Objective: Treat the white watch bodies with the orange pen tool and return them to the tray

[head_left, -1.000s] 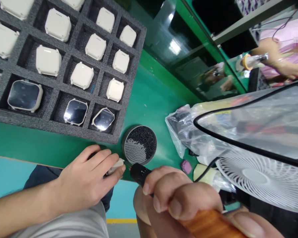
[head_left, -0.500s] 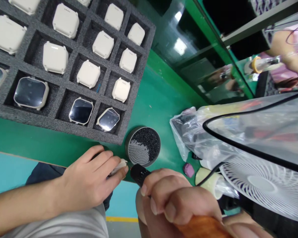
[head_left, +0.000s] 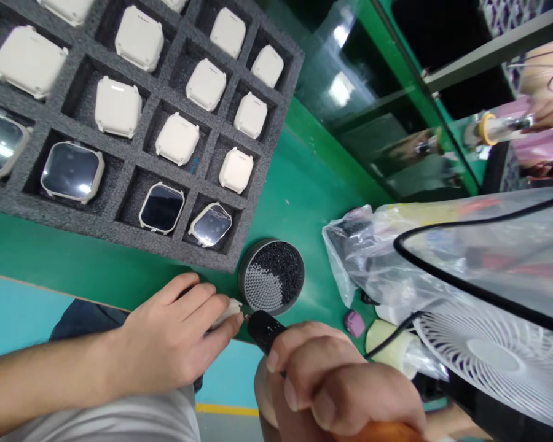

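My left hand (head_left: 175, 331) is closed around a small white watch case (head_left: 230, 309), which the fingers mostly cover. In my right hand (head_left: 336, 374) is an electric screwdriver (head_left: 265, 330) with a black nose and an orange body. Its tip is at the end of the watch case; I cannot tell whether it touches a screw. Just beyond both hands stands a round dish (head_left: 242, 279) with tiny black screws heaped on a grey dimpled base. A grey foam tray (head_left: 170, 247) holds several watch cases, most showing white backs and some dark screens.
On the right, a clear plastic bag (head_left: 378, 252) lies under a black cable (head_left: 442, 270). A white fan (head_left: 493, 356) and a small purple piece (head_left: 354, 323) are nearby. Behind the green bench (head_left: 295, 184) stands a glass panel (head_left: 350, 92). Another person's arm (head_left: 546, 80) shows at upper right.
The whole scene has shifted slightly right in the view. Both hands keep their hold, with the screwdriver tip still at the watch case. The other person's arm has moved.
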Available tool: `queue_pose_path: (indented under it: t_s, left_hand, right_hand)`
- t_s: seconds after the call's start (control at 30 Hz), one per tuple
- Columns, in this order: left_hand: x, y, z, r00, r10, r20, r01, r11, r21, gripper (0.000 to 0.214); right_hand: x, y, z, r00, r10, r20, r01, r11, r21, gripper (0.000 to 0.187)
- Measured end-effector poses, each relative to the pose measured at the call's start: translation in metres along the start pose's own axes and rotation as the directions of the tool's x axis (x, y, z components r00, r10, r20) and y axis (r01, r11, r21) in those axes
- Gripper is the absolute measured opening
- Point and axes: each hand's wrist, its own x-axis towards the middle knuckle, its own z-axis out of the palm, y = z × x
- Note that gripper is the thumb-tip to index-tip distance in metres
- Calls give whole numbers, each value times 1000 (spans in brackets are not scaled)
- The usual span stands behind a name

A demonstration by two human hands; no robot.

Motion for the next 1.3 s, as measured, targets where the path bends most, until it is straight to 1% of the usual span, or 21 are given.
queue_pose_path:
  t_s: [0.1, 0.17, 0.27, 0.3, 0.37, 0.4, 0.5, 0.57, 0.63, 0.7, 0.77, 0.83, 0.9, 0.97, 1.03, 1.1, 1.2, 1.3]
  left_hand:
    - [1, 0, 0, 1000, -7, -1, 7, 1000, 0, 21]
    - [0, -1, 0, 1000, -11, 1, 11, 1000, -6, 20]
    - [0, -1, -1, 1000, -11, -3, 11, 1000, -16, 20]
    - [-1, -1, 0, 1000, -9, -4, 9, 1000, -18, 21]
    - [-1, -1, 0, 1000, -8, -10, 8, 1000, -14, 22]
    - [-1, -1, 0, 1000, -8, -10, 8, 1000, -12, 22]
    - [-1, -1, 0, 1000, -3, -10, 3, 1000, -13, 21]
    - [-1, -2, 0, 1000, 5, -5, -5, 1000, -16, 21]
    - [-1, -2, -1, 1000, 11, 4, -11, 1000, -19, 21]
    - [-1, -2, -2, 1000, 13, 9, -13, 1000, -23, 22]
    - [-1, -2, -2, 1000, 12, 4, -12, 999, -30, 20]
    - [-1, -2, -2, 1000, 14, 1, -14, 999, -40, 20]
    - [-1, -2, -1, 1000, 20, 1, -20, 999, -44, 22]
    - [-2, -2, -1, 1000, 29, 2, -29, 999, -35, 22]
    - [-3, -1, 0, 1000, 23, 6, -23, 1000, -18, 22]
    - [-3, -1, -1, 1000, -2, 6, 2, 1000, 1, 22]
    - [-3, -1, -5, 999, 2, 32, -1, 1000, -2, 23]
    - [-4, -3, -8, 993, 69, 98, -65, 997, -44, 28]
  right_hand:
    - [-1, 10, -1, 992, -101, 76, 99, 995, 29, 32]
    - [0, 12, 0, 986, -141, 91, 136, 989, 61, 28]
    - [5, 12, -2, 979, -108, 171, 101, 994, 49, 26]
    - [8, 11, -4, 971, -107, 214, 98, 994, 53, 25]
    - [16, 8, -12, 939, -109, 327, 90, 993, 75, 24]
    - [21, 7, -15, 921, -102, 375, 77, 994, 80, 26]
    - [32, 1, -20, 872, -52, 486, 28, 998, 56, 42]
    - [34, -3, -18, 869, -43, 494, 21, 999, 50, 47]
    - [31, -5, -13, 890, -36, 454, 19, 999, 42, 46]
    - [24, -3, -8, 918, -30, 395, 20, 999, 30, 41]
    - [17, 3, -5, 936, -55, 347, 44, 998, 40, 36]
    - [11, 13, -2, 945, -89, 314, 72, 995, 68, 36]
    - [6, 20, 1, 960, -141, 243, 114, 986, 121, 36]
    - [4, 23, 5, 971, -206, 118, 182, 965, 188, 31]
    - [5, 19, 9, 965, -259, -40, 261, 938, 226, 29]
    - [9, 12, 14, 945, -288, -157, 317, 924, 211, 30]
    - [18, 1, 22, 929, -287, -236, 332, 926, 181, 33]
    - [25, -3, 29, 944, -198, -262, 262, 936, 234, 50]
